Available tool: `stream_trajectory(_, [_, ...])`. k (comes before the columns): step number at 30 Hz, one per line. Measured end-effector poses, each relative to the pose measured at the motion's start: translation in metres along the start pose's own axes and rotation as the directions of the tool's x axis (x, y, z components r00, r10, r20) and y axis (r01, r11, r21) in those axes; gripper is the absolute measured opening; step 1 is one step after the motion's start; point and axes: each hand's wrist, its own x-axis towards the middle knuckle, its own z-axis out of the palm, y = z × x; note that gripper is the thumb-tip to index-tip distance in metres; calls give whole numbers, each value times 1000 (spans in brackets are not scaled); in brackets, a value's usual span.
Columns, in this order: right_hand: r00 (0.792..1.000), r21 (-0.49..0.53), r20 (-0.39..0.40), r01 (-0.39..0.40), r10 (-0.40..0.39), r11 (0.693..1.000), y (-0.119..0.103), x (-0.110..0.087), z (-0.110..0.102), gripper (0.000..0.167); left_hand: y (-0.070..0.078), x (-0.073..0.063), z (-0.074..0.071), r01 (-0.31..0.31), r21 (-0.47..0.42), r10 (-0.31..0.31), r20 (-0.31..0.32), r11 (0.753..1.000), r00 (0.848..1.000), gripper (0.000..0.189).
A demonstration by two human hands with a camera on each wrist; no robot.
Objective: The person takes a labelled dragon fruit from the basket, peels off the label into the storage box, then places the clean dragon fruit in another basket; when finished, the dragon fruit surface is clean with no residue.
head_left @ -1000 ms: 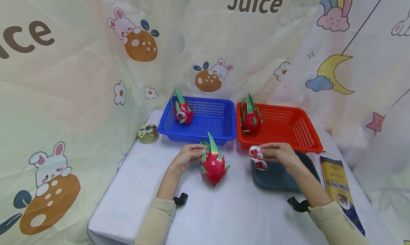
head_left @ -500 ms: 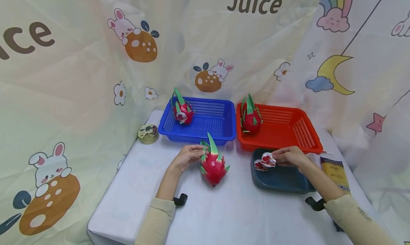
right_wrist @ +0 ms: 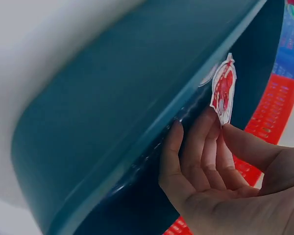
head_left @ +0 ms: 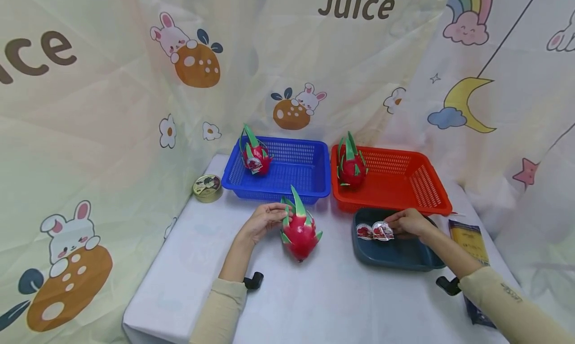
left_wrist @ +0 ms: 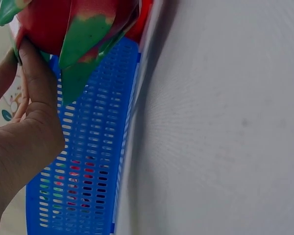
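A red dragon fruit (head_left: 300,236) with green leaf tips stands on the white table, and my left hand (head_left: 264,221) pinches it at its upper left side. The left wrist view shows the thumb and fingers (left_wrist: 36,73) against the fruit's skin and leaves. Inside the dark teal tray (head_left: 395,261), my right hand (head_left: 411,223) pinches a round sticker (head_left: 383,231) with a red fruit picture by its edge. A second such sticker (head_left: 364,231) is directly to its left; whether the two touch I cannot tell. The right wrist view shows the held sticker (right_wrist: 224,90) at the fingertips.
Behind are a blue basket (head_left: 296,176) with a stickered dragon fruit (head_left: 257,159) and a red basket (head_left: 391,184) with another dragon fruit (head_left: 352,169). A round tin (head_left: 207,188) stands left. A yellow and blue packet (head_left: 469,239) lies right, partly under the right arm.
My right hand has moved right and down with the sticker, from above the teal tray's left edge into the tray. The left hand and its dragon fruit stay in place.
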Motion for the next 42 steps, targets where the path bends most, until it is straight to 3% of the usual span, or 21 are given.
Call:
stream_trajectory(13, [999, -45, -42, 6, -8, 999, 15, 5, 0, 35, 0, 1, 1, 12, 17, -12, -14, 1000, 1000, 37])
stream_trajectory(25, [996, -9, -86, 10, -11, 1000, 23, 1, 3, 36, -2, 2, 2, 3, -3, -3, -23, 1000, 1000, 26])
stream_trajectory(34, [989, -141, -120, 67, -85, 988, 24, -2, 5, 32, -2, 2, -2, 21, 13, -21, -29, 1000, 999, 22])
stream_trajectory(42, [989, -103, -100, 101, -111, 990, 24, -5, 2, 35, -2, 2, -3, 22, 9, -22, -12, 1000, 1000, 23])
